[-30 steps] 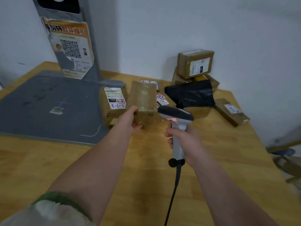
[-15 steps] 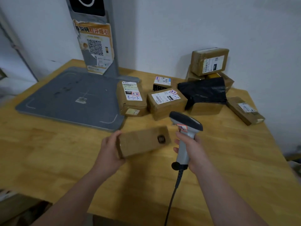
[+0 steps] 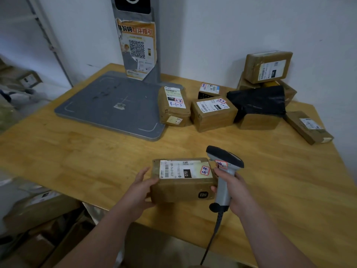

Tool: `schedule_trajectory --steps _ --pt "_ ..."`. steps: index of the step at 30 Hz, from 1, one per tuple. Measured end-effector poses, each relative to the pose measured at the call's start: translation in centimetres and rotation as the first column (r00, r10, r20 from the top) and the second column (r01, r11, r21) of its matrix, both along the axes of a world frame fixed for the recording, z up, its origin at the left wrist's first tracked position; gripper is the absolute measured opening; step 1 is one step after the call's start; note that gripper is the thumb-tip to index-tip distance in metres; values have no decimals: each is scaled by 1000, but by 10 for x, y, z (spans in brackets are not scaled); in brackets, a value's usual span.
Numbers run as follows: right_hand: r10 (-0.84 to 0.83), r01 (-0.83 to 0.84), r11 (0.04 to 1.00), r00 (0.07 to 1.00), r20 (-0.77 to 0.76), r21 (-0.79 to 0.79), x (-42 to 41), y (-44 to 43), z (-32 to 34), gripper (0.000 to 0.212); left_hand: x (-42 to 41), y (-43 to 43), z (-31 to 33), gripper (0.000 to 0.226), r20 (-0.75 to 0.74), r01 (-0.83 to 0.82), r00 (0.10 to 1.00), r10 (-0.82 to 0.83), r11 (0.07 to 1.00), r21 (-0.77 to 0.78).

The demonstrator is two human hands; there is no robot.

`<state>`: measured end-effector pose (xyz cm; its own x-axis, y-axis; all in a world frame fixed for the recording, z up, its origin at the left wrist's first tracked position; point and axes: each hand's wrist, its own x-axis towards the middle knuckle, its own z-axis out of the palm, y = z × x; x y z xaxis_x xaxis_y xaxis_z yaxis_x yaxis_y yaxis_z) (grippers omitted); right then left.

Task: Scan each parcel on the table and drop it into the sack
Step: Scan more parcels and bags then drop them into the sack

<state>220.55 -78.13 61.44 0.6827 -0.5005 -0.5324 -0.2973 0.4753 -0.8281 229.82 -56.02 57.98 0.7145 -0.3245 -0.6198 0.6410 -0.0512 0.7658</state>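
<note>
parcel [image 3: 184,187] label-up at near edge of the surface [image 3: 280,180], my left hand [image 3: 140,189] gripping its left end, right hand [image 3: 234,192] wrapped round the scanner [image 3: 225,160] just beside it. risk i see: scanner head aims past the barcode, no read; one-end grip may tip it.

Brown taped parcel [image 3: 183,188], white label up, held above the table's [image 3: 77,151] near edge, grey barcode scanner [image 3: 225,163] beside its right end, more parcels [image 3: 212,117] at the back
</note>
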Motion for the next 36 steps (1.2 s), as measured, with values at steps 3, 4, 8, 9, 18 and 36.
schedule_trajectory --steps 3,4,8,9,18,36 --pt "13 -13 1000 1000 16 -22 -2 2 3 11 -6 2 -3 39 -92 -8 996 7 1000 -13" --pt "23 -22 998 1000 19 -56 -3 1 5 11 -7 2 -3 33 -67 -19 998 18 1000 -11" --pt "169 -155 947 985 24 -280 -10 -5 19 12 -1 8 -1 37 39 -103 994 103 995 -15" --pt "242 -223 920 970 21 -323 -11 -8 26 14 2 9 2 36 62 -108 992 108 994 -10" --pt "622 -670 537 725 -296 -513 -23 -7 58 11 8 11 16 36 113 -29 993 29 1000 0" --pt "646 -681 482 701 -302 -551 -28 4 66 14 3 24 10 32 97 -79 992 81 997 -24"
